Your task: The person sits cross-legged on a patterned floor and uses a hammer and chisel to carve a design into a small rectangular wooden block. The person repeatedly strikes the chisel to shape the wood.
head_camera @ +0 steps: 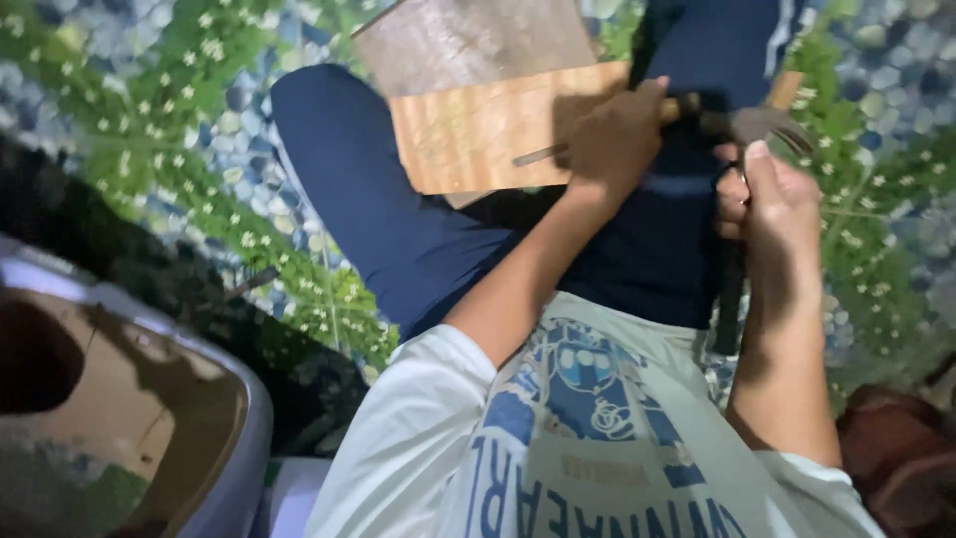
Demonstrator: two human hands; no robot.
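Claw hammer (742, 125) clenched in left hand (617, 134) at the handle, right hand (772, 194) closed below the head, wooden board (488, 130) resting across lap, patterned floor (149, 120) beneath.

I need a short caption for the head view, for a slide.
Seated person: left hand on a wooden board over the lap, right hand by a claw hammer, on a patterned floor.

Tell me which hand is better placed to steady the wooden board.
Left, probably. The left hand lies over the wooden board at its edge, gripping the hammer by its handle. The right hand sits off the board, below the claw head.
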